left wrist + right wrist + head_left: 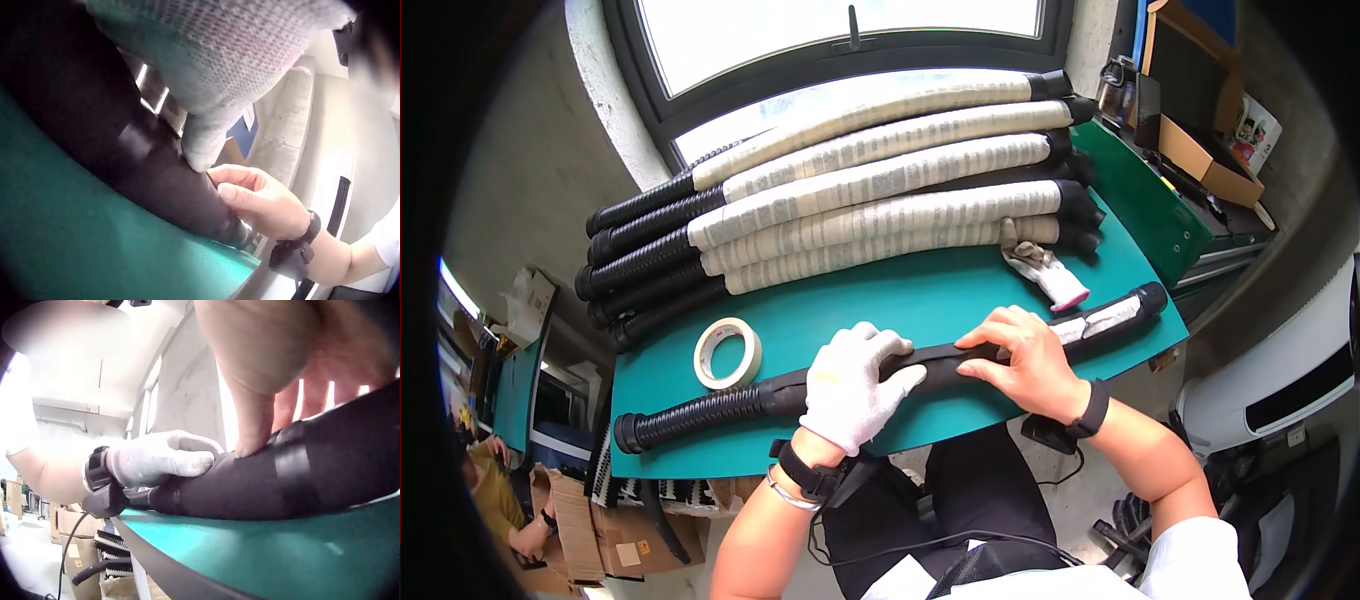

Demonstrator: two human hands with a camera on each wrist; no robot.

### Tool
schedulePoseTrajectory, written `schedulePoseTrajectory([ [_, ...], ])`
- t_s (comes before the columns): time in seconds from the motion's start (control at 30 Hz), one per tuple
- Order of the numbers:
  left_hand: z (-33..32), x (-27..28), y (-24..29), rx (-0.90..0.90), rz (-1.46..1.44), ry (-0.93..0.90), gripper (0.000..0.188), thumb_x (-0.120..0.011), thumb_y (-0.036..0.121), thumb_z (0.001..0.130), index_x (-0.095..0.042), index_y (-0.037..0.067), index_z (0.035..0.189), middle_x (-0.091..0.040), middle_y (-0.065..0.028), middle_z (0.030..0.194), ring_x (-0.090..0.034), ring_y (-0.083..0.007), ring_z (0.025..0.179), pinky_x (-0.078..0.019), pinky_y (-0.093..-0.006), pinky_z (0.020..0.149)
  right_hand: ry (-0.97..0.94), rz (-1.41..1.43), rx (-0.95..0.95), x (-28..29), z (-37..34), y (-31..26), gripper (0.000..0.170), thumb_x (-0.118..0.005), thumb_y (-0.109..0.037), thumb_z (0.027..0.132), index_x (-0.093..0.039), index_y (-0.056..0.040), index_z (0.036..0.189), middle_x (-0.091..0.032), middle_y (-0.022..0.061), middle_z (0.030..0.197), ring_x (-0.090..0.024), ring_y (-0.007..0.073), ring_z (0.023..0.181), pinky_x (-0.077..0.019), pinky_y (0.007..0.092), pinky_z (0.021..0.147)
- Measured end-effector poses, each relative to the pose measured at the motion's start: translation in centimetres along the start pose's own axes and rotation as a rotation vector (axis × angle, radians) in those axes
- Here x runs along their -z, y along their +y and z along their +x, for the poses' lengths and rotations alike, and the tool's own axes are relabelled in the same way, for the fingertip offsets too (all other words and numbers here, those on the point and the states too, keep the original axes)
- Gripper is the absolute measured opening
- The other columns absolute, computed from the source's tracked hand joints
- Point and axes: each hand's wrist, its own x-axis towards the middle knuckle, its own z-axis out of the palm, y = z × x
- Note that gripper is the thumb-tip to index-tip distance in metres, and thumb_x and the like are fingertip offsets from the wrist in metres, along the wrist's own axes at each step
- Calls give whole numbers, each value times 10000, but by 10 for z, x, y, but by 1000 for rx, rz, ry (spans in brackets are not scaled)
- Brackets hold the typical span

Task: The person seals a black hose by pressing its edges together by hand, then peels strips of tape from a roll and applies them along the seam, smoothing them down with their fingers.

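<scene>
A long black hose (710, 408) lies across the green table, its left end ribbed, with a white strip (1100, 318) showing near its right end. The left hand (855, 385), in a white knit glove, grips the dark sleeve (250, 487) around the hose, thumb on the near side and fingers over the far side. Just to its right the bare right hand (1028, 362) pinches the sleeve's edge between thumb and fingers. In the left wrist view the right hand (269, 203) is close to the gloved thumb. Each wrist wears a black strap.
Behind the hose, several hoses wrapped in pale cloth (870, 180) are stacked by the window. A tape roll (728, 354) lies at the left and a loose glove (1045, 268) at the right. Boxes (1210, 165) stand back right; a person's arm (530, 535) shows lower left.
</scene>
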Motion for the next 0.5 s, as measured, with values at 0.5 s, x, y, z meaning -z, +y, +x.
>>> schedulePoseTrajectory([
  [0.5, 17, 5, -5, 74, -135, -148, 284, -835, 184, 797, -738, 61, 1034, -666, -96, 946, -685, -267, 909, -561, -368, 821, -43, 80, 35, 0, 13, -8, 188, -838, -109, 842, -729, -75, 991, -659, 74, 905, -631, 274, 925, -507, 389, 798],
])
